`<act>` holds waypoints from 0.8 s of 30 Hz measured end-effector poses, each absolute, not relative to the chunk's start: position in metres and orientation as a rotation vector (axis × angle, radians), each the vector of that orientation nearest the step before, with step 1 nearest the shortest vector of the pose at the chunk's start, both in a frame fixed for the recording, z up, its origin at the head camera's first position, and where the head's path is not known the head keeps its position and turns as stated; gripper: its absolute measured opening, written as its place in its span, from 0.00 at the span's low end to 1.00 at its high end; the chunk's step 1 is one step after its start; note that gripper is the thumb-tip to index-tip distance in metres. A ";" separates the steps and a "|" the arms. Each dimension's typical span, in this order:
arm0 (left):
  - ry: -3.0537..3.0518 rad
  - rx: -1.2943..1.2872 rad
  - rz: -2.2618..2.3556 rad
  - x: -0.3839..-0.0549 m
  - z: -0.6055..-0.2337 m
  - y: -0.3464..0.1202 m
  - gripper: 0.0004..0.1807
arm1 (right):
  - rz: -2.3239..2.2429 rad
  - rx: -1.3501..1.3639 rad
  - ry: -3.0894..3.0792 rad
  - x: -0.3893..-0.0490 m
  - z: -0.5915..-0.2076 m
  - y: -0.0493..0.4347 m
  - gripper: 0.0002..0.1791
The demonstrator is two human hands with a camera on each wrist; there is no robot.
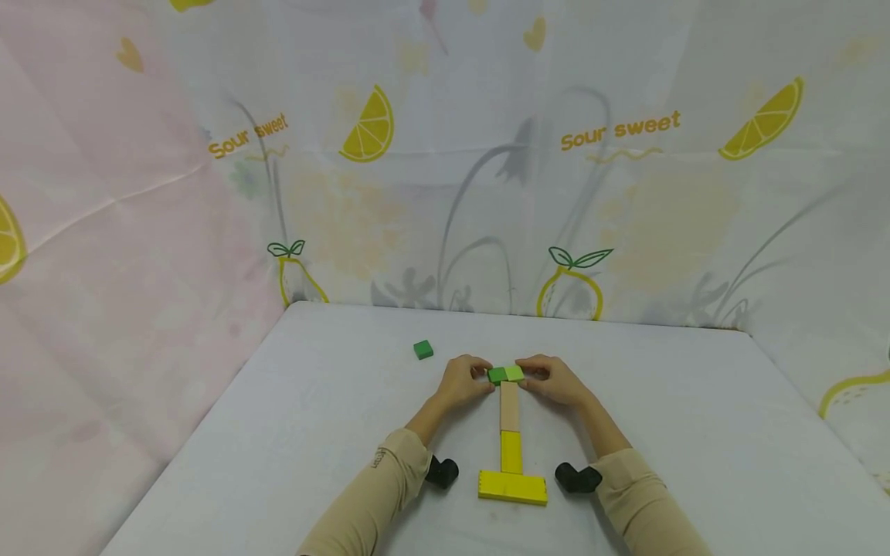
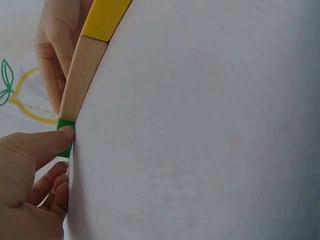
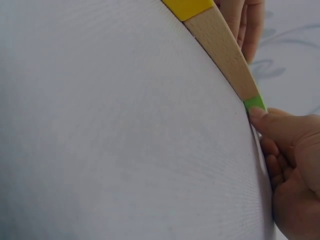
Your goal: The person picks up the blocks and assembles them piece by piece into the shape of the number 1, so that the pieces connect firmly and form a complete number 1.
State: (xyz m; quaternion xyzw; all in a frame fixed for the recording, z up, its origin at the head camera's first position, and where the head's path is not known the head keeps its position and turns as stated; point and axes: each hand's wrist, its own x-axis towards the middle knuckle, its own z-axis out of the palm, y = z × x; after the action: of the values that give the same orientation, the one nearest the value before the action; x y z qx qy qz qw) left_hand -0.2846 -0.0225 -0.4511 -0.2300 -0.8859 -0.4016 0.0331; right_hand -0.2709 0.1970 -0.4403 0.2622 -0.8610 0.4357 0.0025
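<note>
In the head view a dark green block (image 1: 497,375) and a light green block (image 1: 514,373) lie side by side at the far end of a plain wooden block (image 1: 510,407). My left hand (image 1: 465,381) pinches the dark green block between thumb and forefinger; in the left wrist view its thumb presses the green face (image 2: 65,145). From the other side, my right hand (image 1: 554,380) grips the light green block, its thumb on the near face in the right wrist view. A yellow block (image 1: 511,452) continues the row toward me, meeting a wider yellow block (image 1: 513,487) laid crosswise.
A separate green block (image 1: 422,349) lies on the white table (image 1: 313,432), beyond the left hand. Black wrist devices (image 1: 441,472) sit at both cuffs. Printed cloth (image 1: 445,193) with lemon pictures hangs behind the table and along its sides.
</note>
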 end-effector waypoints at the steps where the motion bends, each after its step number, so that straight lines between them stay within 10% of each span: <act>1: -2.723 -0.711 -1.237 -0.285 -0.451 -0.023 0.17 | 1.369 0.825 -2.698 -0.271 -0.440 0.197 0.20; 24: -2.728 -0.675 -1.231 -0.283 -0.451 -0.022 0.17 | 1.400 0.799 -2.707 -0.281 -0.454 0.204 0.22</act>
State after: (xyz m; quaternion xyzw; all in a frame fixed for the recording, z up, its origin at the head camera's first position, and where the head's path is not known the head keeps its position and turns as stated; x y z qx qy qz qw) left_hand -0.2831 -0.0219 -0.4512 -0.2199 -0.8885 -0.4010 0.0367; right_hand -0.2807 0.2041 -0.4536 0.2535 -0.8591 0.4445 -0.0044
